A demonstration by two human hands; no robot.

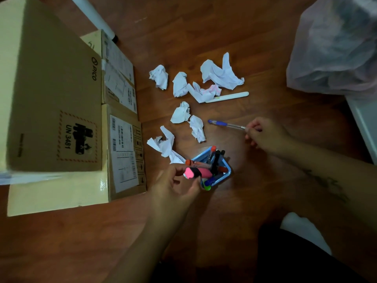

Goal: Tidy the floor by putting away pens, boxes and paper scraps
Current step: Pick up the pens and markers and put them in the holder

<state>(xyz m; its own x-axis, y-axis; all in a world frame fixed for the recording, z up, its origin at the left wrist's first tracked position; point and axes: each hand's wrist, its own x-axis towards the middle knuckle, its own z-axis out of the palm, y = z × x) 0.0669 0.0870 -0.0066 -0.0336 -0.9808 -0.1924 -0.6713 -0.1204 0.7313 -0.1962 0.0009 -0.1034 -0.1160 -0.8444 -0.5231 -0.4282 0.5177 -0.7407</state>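
Left hand [175, 180] is over the near-left edge of the blue pen holder [224, 174], fingers curled around a pink highlighter [196, 172]; an orange-capped marker [195, 162] lies across just above it, can't tell whether the same grip has it. Holder stands on the wood floor [204, 33] and already carries several markers, with black, orange and blue caps sticking up.

Right hand [263, 135] is out to the right, fingertips pinched on the rear end of a clear ballpoint with blue cap [225, 124]. Pen points left; capped end seems to be at floor level, can't confirm contact.

Still on the floor: a white pen [228, 97] beyond the ballpoint, its left end tucked under a paper wad, and crumpled paper scraps [220, 73] scattered from mid-frame down to just beside the holder.

Cardboard boxes [55, 103] stacked along the left, the top one printed PICO and UN 3481, with labelled ones [124, 152] beneath. Translucent plastic bag [334, 45] sits at top right, well apart from the scraps.
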